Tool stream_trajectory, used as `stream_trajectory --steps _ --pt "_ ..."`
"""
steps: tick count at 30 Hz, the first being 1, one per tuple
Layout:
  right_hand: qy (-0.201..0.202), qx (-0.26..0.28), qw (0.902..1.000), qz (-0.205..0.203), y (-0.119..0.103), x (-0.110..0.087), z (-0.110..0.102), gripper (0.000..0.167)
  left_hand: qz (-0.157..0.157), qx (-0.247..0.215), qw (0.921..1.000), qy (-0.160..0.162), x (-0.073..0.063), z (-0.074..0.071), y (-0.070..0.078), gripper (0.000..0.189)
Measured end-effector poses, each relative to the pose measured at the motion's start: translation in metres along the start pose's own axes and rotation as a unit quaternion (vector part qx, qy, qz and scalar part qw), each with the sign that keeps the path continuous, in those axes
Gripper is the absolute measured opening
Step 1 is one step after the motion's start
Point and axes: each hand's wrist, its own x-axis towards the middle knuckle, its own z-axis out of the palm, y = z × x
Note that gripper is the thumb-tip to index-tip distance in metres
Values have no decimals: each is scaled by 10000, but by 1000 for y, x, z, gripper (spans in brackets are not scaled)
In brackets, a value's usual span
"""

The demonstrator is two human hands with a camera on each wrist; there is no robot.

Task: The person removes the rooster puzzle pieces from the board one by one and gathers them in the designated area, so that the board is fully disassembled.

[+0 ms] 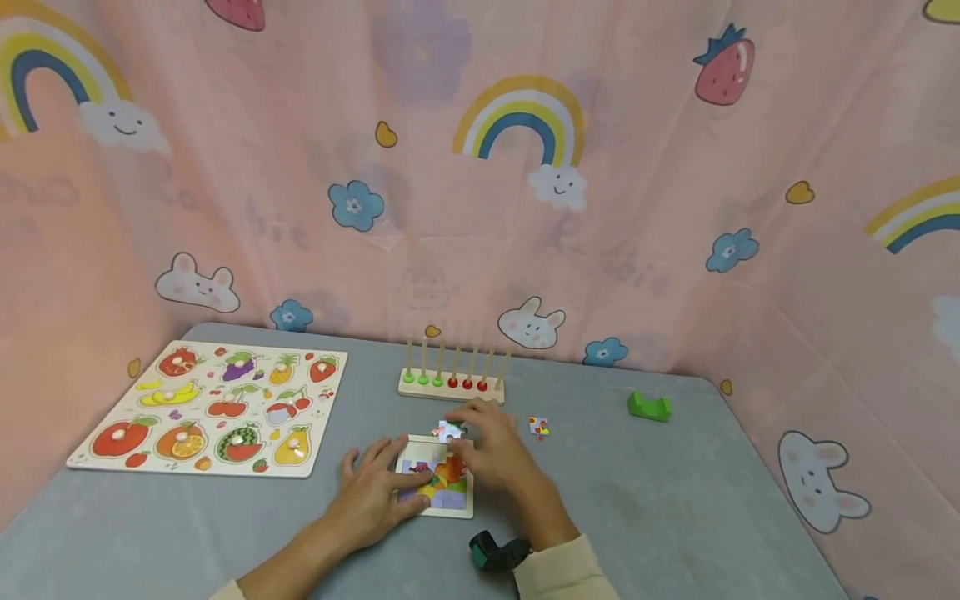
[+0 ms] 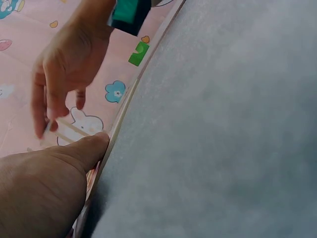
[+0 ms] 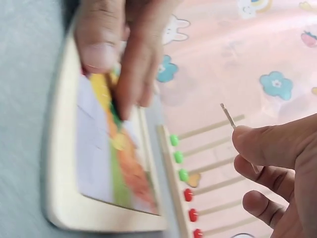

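A small wooden-framed jigsaw puzzle [image 1: 471,503] lies on the table, with a colourful picture partly filled in and pale wood bare along its top. My left hand [image 1: 369,498] rests on its left side, thumb and fingers extended over the picture. Above the far edge, my right hand [image 1: 495,450] pinches a puzzle piece [image 1: 448,431] between thumb and fingers. In the right wrist view this puzzle piece [image 3: 228,116] shows edge-on, raised off the frame. A second loose piece [image 1: 538,427] lies on the table to the right of my right hand.
Behind the puzzle stands a wooden peg counter [image 1: 450,392] with green and red beads. A fruit peg board [image 1: 202,408] lies to the left. At the right is a green notched block [image 1: 649,407]. A pink patterned curtain [image 1: 637,208] surrounds the grey table [image 1: 675,508].
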Motion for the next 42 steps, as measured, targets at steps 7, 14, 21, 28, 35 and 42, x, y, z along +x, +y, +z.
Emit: stream_trajectory --steps 7,14,21,28,35,42 --pt "500 107 9983 -273 -5 -4 -24 29 -30 -14 10000 -43 1 -1 1 33" --pt "664 -11 9975 -243 -6 -9 -41 32 -19 -3 10000 -25 -1 0 0 33" --pt "830 -34 9959 -360 -3 -17 -63 36 -23 -135 9999 -21 -2 2 0 33" --pt "973 -88 9942 -452 8 -23 -81 35 -32 -150 9999 -19 -2 2 0 33" --pt "1084 -164 9932 -381 21 -29 -90 35 -57 -111 9999 -36 -1 1 -1 33" --pt "1186 -221 9923 -292 36 -35 -96 36 -56 -132 9999 -43 -1 3 -2 33"
